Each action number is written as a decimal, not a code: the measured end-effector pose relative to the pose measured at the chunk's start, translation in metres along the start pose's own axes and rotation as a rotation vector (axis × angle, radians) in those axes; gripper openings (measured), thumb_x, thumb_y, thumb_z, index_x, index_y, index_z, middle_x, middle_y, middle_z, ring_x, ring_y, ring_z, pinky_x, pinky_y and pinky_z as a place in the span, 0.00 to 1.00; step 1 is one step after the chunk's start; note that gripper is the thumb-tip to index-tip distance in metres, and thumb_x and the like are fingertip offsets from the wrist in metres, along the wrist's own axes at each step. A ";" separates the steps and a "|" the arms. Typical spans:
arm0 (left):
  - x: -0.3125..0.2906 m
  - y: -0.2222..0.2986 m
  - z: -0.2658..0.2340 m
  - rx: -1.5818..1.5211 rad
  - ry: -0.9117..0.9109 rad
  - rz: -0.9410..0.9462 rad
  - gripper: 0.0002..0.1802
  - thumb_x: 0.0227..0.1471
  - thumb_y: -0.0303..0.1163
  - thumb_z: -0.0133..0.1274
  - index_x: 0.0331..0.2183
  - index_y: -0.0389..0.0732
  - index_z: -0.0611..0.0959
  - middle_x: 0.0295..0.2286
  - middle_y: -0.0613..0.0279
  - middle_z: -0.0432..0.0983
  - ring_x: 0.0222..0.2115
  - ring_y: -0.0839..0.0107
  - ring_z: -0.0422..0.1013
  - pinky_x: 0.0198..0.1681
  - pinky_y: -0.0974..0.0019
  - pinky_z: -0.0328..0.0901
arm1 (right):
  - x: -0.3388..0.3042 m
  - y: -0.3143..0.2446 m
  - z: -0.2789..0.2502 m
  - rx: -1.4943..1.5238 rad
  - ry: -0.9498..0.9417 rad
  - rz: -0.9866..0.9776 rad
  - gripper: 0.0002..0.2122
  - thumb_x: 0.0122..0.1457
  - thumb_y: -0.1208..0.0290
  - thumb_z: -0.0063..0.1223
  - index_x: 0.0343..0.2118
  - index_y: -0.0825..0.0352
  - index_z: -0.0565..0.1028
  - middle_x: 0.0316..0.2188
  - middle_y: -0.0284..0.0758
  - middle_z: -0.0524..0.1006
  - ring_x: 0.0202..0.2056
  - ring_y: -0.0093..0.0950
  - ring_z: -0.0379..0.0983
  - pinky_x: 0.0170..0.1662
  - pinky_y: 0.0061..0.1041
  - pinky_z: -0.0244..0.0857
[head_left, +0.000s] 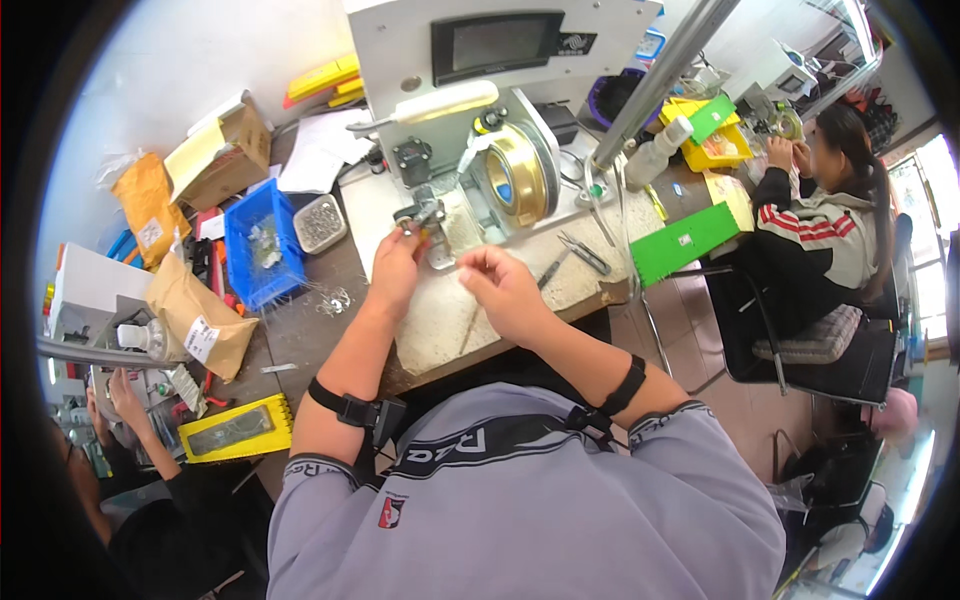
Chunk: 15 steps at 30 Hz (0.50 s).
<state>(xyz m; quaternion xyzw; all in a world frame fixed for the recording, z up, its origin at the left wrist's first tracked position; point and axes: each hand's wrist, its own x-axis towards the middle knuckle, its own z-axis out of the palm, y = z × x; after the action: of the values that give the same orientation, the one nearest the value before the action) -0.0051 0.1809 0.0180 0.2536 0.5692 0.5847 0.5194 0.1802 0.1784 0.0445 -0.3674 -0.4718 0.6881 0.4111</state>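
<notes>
In front of me stands a white machine [385, 45] with a dark screen [505, 42] and a spool of brass-coloured wire [518, 175]. My left hand [396, 268] has its fingers closed at a small metal fixture [428, 214] on the machine's front, left of the spool. To its right, my right hand [508, 290] hovers just below the spool, thumb and fingers pinched together. Whatever the pinch holds, if anything, is too small to make out. Pliers [584, 254] and a slim dark tool [553, 268] lie on the pale work board [440, 335], right of that hand.
Left of the machine are a blue bin [235, 240], a small tray of metal pieces [320, 222] and paper packages [200, 310]. A green panel [685, 243], a spray bottle [655, 155] and a metal post [660, 85] stand right. Co-workers sit at both sides.
</notes>
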 end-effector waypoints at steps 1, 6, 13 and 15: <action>0.001 -0.006 -0.005 -0.041 0.007 0.030 0.12 0.66 0.34 0.49 0.45 0.38 0.80 0.39 0.66 0.78 0.38 0.77 0.69 0.44 0.73 0.64 | -0.013 0.001 -0.010 -0.229 -0.091 -0.025 0.07 0.65 0.70 0.57 0.41 0.68 0.76 0.28 0.26 0.74 0.27 0.15 0.66 0.32 0.18 0.63; -0.004 -0.005 -0.010 0.072 -0.012 0.046 0.17 0.68 0.41 0.49 0.43 0.36 0.82 0.36 0.64 0.79 0.36 0.76 0.70 0.43 0.71 0.63 | -0.049 -0.026 -0.064 -0.669 -0.152 -0.046 0.07 0.62 0.71 0.59 0.35 0.70 0.79 0.28 0.33 0.78 0.30 0.21 0.72 0.36 0.23 0.68; -0.027 -0.011 -0.011 0.301 0.147 0.471 0.12 0.64 0.32 0.52 0.42 0.33 0.83 0.35 0.59 0.81 0.38 0.73 0.74 0.45 0.69 0.67 | -0.065 -0.032 -0.124 -0.674 0.051 -0.100 0.06 0.63 0.73 0.60 0.36 0.71 0.80 0.26 0.28 0.77 0.29 0.16 0.70 0.35 0.19 0.66; -0.041 -0.005 -0.019 0.329 0.180 0.465 0.12 0.63 0.31 0.52 0.42 0.33 0.83 0.35 0.58 0.81 0.38 0.73 0.75 0.45 0.68 0.67 | -0.069 -0.030 -0.126 -0.634 0.068 -0.077 0.06 0.63 0.73 0.60 0.35 0.71 0.79 0.26 0.26 0.77 0.29 0.15 0.70 0.35 0.18 0.65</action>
<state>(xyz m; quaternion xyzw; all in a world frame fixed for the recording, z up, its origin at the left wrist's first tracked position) -0.0067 0.1357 0.0211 0.4049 0.6269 0.6080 0.2710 0.3263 0.1662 0.0451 -0.4819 -0.6620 0.4782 0.3175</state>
